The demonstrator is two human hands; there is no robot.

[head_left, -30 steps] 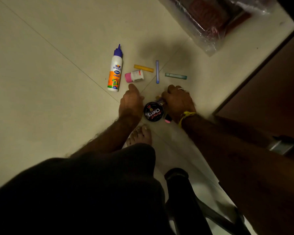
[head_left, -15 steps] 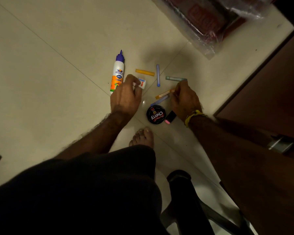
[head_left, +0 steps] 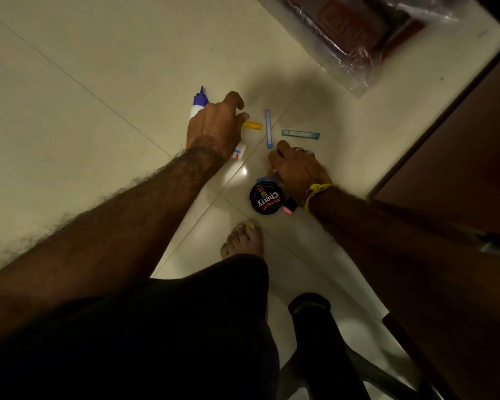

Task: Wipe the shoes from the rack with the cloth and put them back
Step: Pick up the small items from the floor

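- Shoes, rack and cloth lie outside this view; the pale tiled floor (head_left: pixel 70 111) carries only small items.
- The left hand (head_left: pixel 214 125) reaches over the white glue bottle with a purple cap (head_left: pixel 198 103), fingers loosely curled near the short yellow stick (head_left: pixel 253 125); whether it touches either I cannot tell.
- A small white container with a red-and-blue label (head_left: pixel 238 153) shows just beside that wrist.
- The right hand (head_left: pixel 296 168), with a yellow thread wristband (head_left: pixel 315 192), has its fingers curled down over small sticks; the grip itself is hidden.
- The round black shoe-polish tin marked "Cherry" (head_left: pixel 265 197) sits just beside the right hand.
- A blue stick (head_left: pixel 268 128) and a teal stick (head_left: pixel 300 134) lie apart on the floor.
- A bare foot (head_left: pixel 243 238) rests near the tin.
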